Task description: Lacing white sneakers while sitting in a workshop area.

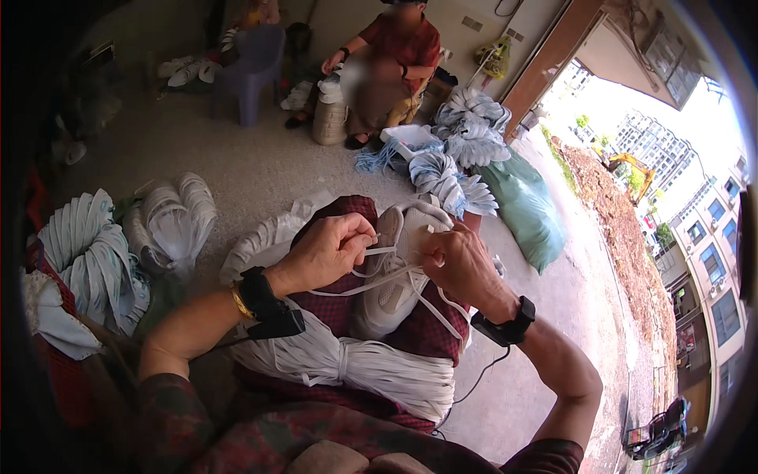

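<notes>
A white sneaker [387, 304] rests on my lap between my hands, its tongue [414, 229] standing up at the far end. Flat white shoelace [387, 276] runs across it in loose loops, some partly threaded. At the shoe's left side, my left hand [332, 246] pinches a lace end between thumb and forefinger. Closed over the right side of the opening, my right hand [459, 265] has the lace running into its curled fingers; the exact grip is partly hidden. A tied bundle of white laces [339, 365] lies across my lap, nearer than the shoe.
Stacked white shoe parts [95, 253] stand on the left, near white shoes [170, 221]. Ahead right are more bundled parts [470, 130], a white tray [410, 141] and a green sack [521, 205]. Another person [395, 71] sits beyond, near a purple chair [251, 71].
</notes>
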A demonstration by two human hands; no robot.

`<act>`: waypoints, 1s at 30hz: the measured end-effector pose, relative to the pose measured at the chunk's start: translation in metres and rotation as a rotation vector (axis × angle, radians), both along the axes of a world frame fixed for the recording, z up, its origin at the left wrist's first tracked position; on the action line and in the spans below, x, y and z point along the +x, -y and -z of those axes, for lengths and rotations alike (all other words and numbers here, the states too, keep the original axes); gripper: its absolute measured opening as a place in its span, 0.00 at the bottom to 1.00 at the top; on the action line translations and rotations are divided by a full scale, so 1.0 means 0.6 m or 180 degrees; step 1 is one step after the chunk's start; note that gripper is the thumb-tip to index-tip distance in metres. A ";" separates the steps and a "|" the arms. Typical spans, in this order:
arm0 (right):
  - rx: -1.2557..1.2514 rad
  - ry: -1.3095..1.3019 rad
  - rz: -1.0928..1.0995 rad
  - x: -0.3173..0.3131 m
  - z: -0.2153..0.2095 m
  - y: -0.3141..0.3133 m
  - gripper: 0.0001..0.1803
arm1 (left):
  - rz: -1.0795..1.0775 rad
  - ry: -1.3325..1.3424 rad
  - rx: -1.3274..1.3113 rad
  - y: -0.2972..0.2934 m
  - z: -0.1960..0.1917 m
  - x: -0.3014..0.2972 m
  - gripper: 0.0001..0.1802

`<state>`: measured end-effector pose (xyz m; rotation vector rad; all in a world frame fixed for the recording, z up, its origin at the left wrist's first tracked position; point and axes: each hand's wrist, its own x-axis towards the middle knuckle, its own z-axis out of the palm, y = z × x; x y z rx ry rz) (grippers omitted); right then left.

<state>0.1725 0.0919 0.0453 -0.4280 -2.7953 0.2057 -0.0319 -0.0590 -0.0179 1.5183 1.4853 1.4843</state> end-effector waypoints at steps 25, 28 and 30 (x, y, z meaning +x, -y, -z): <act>0.0458 0.1219 0.0495 -0.038 -0.039 0.005 0.06 | -0.0224 -0.0750 0.0820 -0.012 0.042 0.001 0.03; 0.0396 0.0709 0.0082 -0.033 -0.033 0.005 0.05 | -0.0183 -0.0725 0.0792 -0.013 0.042 0.004 0.02; 0.0831 0.0814 -0.0183 -0.040 -0.030 0.001 0.04 | -0.0209 -0.0901 0.0976 -0.014 0.046 0.005 0.02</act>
